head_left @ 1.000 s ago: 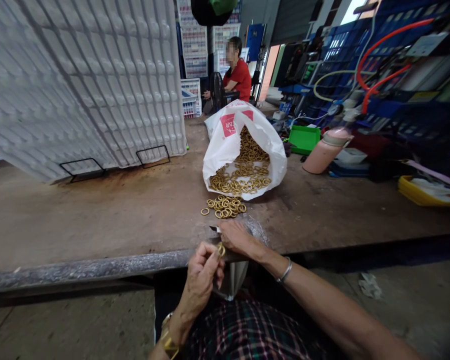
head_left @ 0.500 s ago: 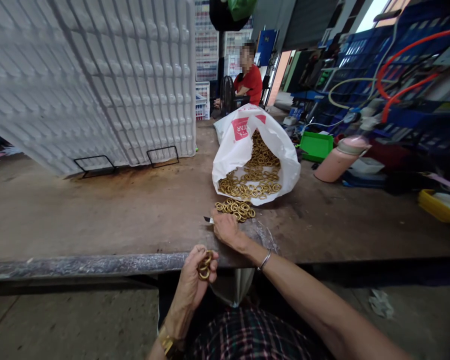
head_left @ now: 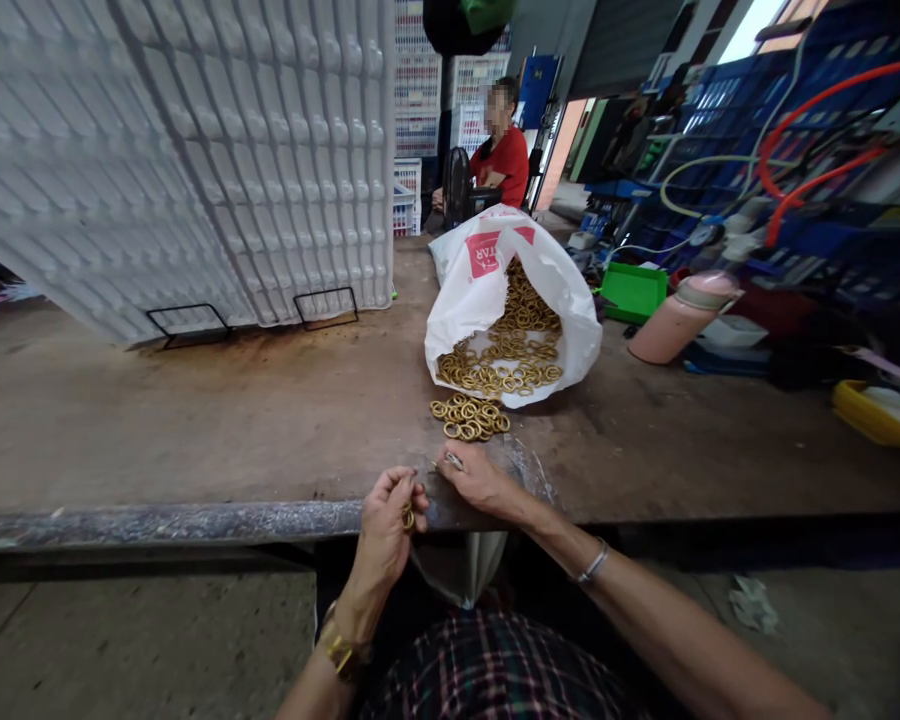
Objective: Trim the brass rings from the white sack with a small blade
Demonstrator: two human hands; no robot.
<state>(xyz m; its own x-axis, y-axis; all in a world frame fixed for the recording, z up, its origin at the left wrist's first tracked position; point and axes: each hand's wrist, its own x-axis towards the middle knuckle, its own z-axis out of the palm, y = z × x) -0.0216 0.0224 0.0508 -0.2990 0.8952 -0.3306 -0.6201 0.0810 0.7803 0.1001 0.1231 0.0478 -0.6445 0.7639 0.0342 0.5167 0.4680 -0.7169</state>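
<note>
My left hand (head_left: 391, 515) is closed around a few brass-coloured rings (head_left: 408, 516) near the table's front edge. My right hand (head_left: 480, 480) grips a small knife (head_left: 454, 461) with a whitish handle; its tip, blurred and small, points left towards my left hand, and most of the tool is hidden by the fingers. Just beyond my right hand lies a small heap of brass rings (head_left: 471, 418) on the table. Behind that heap, a white plastic bag (head_left: 457, 310) with a red print lies with its mouth facing me, and many more rings (head_left: 525, 305) show inside it.
Stacked white ribbed plastic sheets (head_left: 285, 160) stand at left in black wire stands (head_left: 326, 308) on the brown table (head_left: 270, 420). To the right are a green tray (head_left: 634, 292), a pink bottle (head_left: 679, 325) and a yellow basket (head_left: 870, 415). A person in red (head_left: 508, 160) sits beyond.
My right hand has drawn back from the heap of rings towards me, with the knife in it. My left hand has risen slightly, and its fingers now cover more of the rings.
</note>
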